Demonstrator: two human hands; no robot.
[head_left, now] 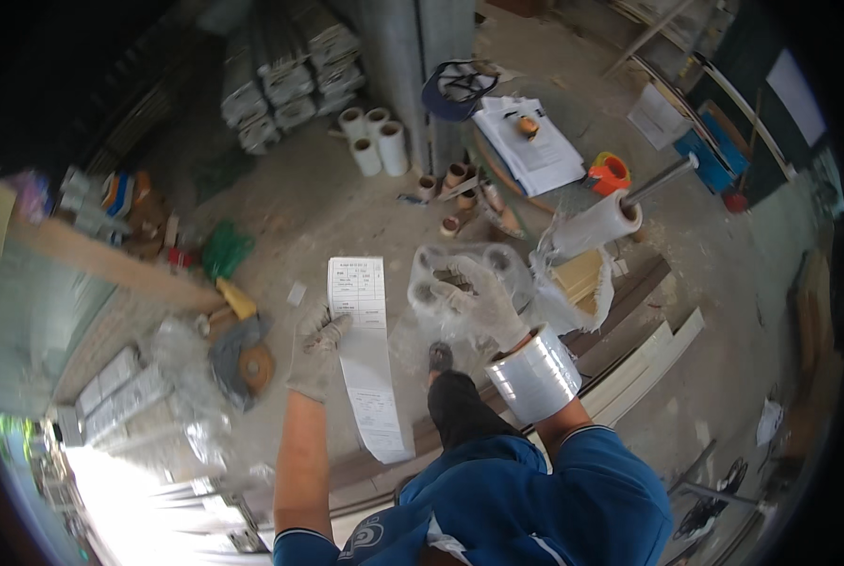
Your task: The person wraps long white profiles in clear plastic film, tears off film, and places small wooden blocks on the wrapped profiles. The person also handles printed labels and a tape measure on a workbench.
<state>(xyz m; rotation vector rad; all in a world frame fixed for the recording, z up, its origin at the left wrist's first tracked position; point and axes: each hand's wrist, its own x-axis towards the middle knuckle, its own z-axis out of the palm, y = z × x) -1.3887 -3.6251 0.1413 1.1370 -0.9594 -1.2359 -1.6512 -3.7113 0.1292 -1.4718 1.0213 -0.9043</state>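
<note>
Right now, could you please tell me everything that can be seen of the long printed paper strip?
The long printed paper strip is white, narrow and looks thin. Table-like print with ruled lines fills its upper end, smaller print sits near the bottom, and the stretch between is mostly blank. It is spread out lengthwise, slanting slightly, its lower end farther right. The gloved left hand grips its left edge in the upper half. Whether the lower end touches anything is unclear.

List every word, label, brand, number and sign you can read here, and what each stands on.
None can be quoted reliably.
Printed paper strip in the gloved left hand: table and lines up top, another block near the bottom; too small.
Blue shirt: pale emblem; too blurred.
White paper stack: no legible text.
</note>
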